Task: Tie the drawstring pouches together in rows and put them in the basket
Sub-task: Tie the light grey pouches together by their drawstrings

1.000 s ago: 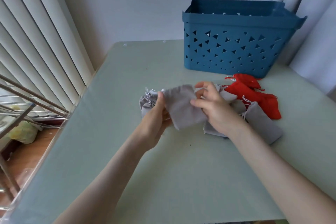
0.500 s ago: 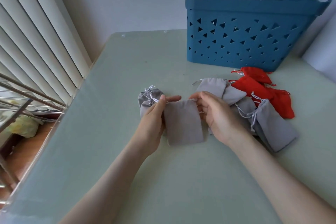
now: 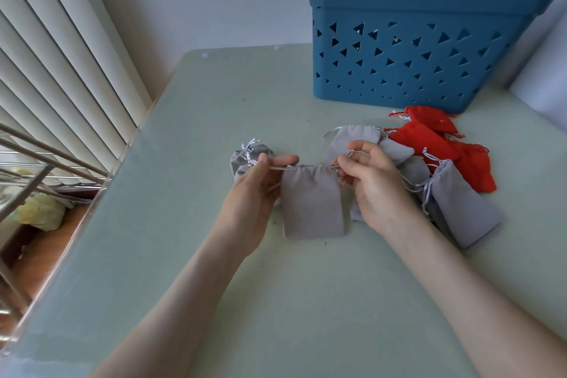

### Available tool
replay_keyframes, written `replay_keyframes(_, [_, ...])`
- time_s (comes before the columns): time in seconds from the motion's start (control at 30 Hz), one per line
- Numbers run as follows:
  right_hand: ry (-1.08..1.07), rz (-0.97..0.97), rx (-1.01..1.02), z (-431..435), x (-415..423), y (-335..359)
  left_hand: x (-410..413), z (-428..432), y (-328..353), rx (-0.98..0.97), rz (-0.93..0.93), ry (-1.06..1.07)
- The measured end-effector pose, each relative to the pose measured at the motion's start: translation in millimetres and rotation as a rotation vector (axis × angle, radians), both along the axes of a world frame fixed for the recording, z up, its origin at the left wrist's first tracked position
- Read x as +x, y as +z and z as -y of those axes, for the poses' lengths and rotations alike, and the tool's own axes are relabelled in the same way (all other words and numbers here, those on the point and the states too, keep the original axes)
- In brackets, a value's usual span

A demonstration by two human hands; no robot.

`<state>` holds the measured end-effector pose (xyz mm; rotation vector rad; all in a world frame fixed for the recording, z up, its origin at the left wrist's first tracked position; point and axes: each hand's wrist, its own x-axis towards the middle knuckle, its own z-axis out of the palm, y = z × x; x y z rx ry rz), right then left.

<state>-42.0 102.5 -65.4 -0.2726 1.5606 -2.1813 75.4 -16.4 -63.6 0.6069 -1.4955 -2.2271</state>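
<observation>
Window blinds [image 3: 61, 55] are hanging along the nine o'clock side of the view. A metal rack [image 3: 46, 163] is standing below them at about eight o'clock, with a yellowish bag [image 3: 40, 212] lying on the floor under it.

On the pale green surface [image 3: 199, 255], a small bundle of grey pouches [image 3: 242, 159] is lying at ten o'clock from the middle pouch, its cords bunched at the top. The left hand [image 3: 257, 190] is partly covering this bundle and is pinching the left cord [image 3: 277, 167] of the middle pouch between thumb and forefinger.

The middle grey pouch [image 3: 311, 202] is sitting near the centre of the view between the two hands, its mouth pointing to twelve o'clock. Whether its bottom edge is resting on the surface cannot be told.

The right hand [image 3: 374, 190] is curling its fingers and pinching the pouch's right cord at the mouth.

A loose heap of grey pouches [image 3: 460, 202] is lying at three o'clock from the middle pouch, partly under the right hand. Red pouches [image 3: 429, 141] are lying at two o'clock, touching that heap.

The blue basket [image 3: 414, 49] is standing upright at one o'clock, well apart from both hands, with the red pouches just in front of its wall.
</observation>
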Motion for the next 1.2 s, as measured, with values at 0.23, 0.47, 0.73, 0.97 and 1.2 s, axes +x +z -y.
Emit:
replay_keyframes(0.23, [-0.063, 0.12, -0.089, -8, -8, 1, 8, 13, 3, -0.044, 0.113, 0.099])
replay_keyframes(0.47, [0.052, 0.016, -0.035, -8, -5, -2, 8, 17, 4, -0.018, 0.227, -0.009])
replay_keyframes(0.73, [0.727, -0.073, -0.088, -12, 14, 12, 8, -1, 5, -0.183, 0.264, -0.32])
replay_keyframes(0.97, [0.647, -0.333, -0.071, -7, 14, 6, 14, -4, 7, -0.326, 0.308, -0.56])
replay_keyframes(1.2, [0.669, -0.454, -0.029, -4, 21, 4, 15, -12, 11, -0.399, 0.261, -0.625])
